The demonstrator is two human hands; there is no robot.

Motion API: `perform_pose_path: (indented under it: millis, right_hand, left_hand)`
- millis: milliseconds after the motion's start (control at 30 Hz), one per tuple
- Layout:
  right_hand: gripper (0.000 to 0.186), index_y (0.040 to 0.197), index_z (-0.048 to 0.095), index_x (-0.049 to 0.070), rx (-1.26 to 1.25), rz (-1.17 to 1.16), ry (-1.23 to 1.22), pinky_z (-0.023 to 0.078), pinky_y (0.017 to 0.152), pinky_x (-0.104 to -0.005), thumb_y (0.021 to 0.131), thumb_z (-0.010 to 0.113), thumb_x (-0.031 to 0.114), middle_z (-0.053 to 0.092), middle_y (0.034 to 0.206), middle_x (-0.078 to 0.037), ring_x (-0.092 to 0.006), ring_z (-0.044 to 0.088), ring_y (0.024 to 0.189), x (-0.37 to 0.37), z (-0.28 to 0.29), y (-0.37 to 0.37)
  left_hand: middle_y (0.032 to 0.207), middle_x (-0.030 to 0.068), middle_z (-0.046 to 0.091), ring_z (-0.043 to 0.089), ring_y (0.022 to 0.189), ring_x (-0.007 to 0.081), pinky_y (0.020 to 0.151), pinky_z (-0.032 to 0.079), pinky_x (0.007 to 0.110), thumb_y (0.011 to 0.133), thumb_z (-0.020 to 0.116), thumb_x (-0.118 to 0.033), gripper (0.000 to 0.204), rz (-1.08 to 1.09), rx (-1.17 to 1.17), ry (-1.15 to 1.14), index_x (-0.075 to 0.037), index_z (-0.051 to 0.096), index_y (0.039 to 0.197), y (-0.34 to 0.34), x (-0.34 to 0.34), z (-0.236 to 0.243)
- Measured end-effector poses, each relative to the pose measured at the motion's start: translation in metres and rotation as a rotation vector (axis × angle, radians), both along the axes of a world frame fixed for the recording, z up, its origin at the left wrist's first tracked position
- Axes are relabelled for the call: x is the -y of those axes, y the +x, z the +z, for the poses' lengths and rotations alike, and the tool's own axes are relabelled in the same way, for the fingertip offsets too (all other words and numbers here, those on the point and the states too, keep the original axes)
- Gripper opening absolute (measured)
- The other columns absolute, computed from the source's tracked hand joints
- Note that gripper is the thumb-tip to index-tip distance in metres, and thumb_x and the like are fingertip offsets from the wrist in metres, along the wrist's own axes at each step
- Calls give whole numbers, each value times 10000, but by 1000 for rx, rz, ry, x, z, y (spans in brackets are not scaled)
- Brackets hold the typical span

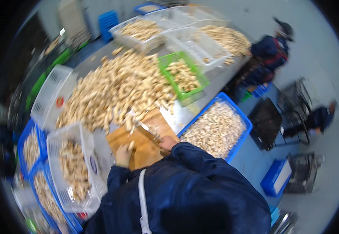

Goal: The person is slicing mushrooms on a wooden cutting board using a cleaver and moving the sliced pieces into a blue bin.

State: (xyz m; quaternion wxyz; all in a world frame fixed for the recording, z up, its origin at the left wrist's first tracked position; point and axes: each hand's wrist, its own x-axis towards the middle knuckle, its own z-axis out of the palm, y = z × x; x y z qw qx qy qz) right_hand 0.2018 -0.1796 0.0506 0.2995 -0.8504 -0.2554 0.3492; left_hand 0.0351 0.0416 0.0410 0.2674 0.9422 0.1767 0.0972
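Note:
My right hand (168, 142) is closed round the handle of a knife (150, 131), whose blade points away and to the left over the wooden cutting board (138, 153). At the board's left side my left hand (122, 156), in a pale glove, has a small whitish mushroom-like piece (131, 146) at its fingertips. Beyond the board spreads a big heap of pale, stubby mushroom-like pieces (117, 87), a few of them lying on the board's far edge near the blade tip. Blur hides the finer detail of the fingers.
A white basket (52, 142) of pieces stands left, with blue crates (21, 150) beyond it. On the right is a blue crate (249, 126) of chopped bits. A green basket (163, 66) and white baskets (212, 64) stand on the metal table. Another person (268, 54) works at far right.

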Motion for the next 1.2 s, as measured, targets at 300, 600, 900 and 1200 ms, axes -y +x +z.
perform_pose_path:
  millis: [300,600,900,1200]
  right_hand:
    - [296,890,618,-12,104,74,14,470,627,-417,739,542,230,581,663,-238,-366,595,635,-3,38,-30]
    - [249,858,636,8,113,183,-124,458,733,-460,716,541,190,586,767,-272,-421,574,767,-11,35,-42]
    - [273,907,627,-13,103,141,-60,469,718,-449,728,533,171,591,769,-270,-412,584,762,-23,44,-43]
    - [266,894,634,-12,73,138,-92,472,727,-453,724,541,170,598,754,-265,-412,590,757,-18,42,-42]
  left_hand:
    - [878,97,581,563,871,277,730,458,363,724,547,-77,173,45,-175,310,-70,594,891,28,17,-11]
    - [870,75,583,571,854,225,704,469,332,742,529,-112,161,57,-304,404,-83,600,884,25,24,-23]
    - [864,44,552,562,843,203,627,486,318,782,514,-104,190,62,-412,380,-173,607,933,27,30,-12]
    - [871,36,561,577,817,201,619,483,314,801,490,-113,214,55,-541,423,-156,561,999,32,32,-17]
